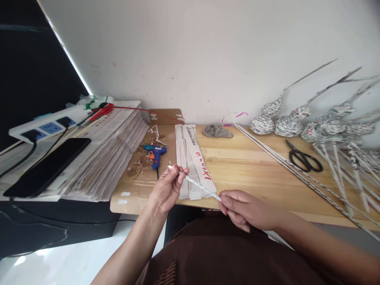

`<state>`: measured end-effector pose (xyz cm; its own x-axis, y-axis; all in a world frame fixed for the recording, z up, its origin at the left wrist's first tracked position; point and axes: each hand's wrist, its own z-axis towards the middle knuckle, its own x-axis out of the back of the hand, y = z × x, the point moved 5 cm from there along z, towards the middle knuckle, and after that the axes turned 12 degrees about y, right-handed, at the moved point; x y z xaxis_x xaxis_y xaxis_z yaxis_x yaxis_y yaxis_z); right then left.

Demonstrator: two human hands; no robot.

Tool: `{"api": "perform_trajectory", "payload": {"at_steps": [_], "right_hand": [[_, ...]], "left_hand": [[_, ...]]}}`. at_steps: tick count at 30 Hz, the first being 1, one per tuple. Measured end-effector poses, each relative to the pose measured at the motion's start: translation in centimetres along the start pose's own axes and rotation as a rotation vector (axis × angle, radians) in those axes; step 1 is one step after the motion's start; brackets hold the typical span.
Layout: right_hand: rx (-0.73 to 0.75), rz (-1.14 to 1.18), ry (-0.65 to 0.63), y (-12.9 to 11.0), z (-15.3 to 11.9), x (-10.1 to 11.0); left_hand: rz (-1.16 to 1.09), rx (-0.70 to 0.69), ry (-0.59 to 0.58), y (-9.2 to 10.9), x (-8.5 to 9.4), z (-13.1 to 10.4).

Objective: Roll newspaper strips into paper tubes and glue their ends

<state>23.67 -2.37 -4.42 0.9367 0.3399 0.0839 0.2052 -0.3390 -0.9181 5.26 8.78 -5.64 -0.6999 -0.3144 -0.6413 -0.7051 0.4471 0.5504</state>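
Observation:
A thin rolled newspaper tube (202, 187) runs slantwise between my two hands, above the table's front edge. My left hand (170, 184) pinches it close to its pale tip, which pokes out beyond the thumb. Lower and to the right, my right hand (239, 208) is closed around the tube farther along. The tube's far end passes out behind my right hand, partly hidden. Just behind my left hand lie flat newspaper strips (190, 158), some with red print. A blue hot glue gun (156, 154) rests on a stained piece of cardboard (136, 184) to the left.
Stacked newspapers (118, 158) at left carry a power strip (47, 124) and a black phone (49, 166). A grey cloth (217, 131) lies by the wall. Long paper tubes (285, 162), black scissors (304, 156) and several woven paper gourds (263, 124) occupy the right side.

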Motion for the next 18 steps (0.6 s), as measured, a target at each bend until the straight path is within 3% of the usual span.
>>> {"api": "perform_trajectory", "payload": {"at_steps": [2,4,8,10,12,16,18], "right_hand": [[-0.062,0.145,-0.084,0.4,0.1,-0.1],[-0.043,0.076,-0.054,0.2,0.2,-0.1],[0.236,-0.454,0.282,-2.3,0.1,0.2],[0.322,-0.565,0.363,-3.1,-0.1,0.0],[0.252,-0.447,0.286,-2.6,0.2,-0.2],[0.006,0.030,-0.070,-0.6,0.7,-0.6],[-0.023,0.126,-0.153,-0.4,0.8,-0.7]], "left_hand": [[0.010,0.001,0.000,-0.1,0.1,-0.1],[0.026,-0.004,0.001,-0.2,0.1,-0.2],[0.053,-0.030,-0.016,-0.4,-0.2,-0.3],[0.053,-0.035,-0.031,-0.4,-0.3,-0.4],[0.052,-0.029,-0.051,-0.4,-0.4,-0.5],[0.053,0.007,-0.094,-0.4,-0.5,-0.7],[0.054,0.013,-0.093,-0.6,-0.5,-0.6]]}}
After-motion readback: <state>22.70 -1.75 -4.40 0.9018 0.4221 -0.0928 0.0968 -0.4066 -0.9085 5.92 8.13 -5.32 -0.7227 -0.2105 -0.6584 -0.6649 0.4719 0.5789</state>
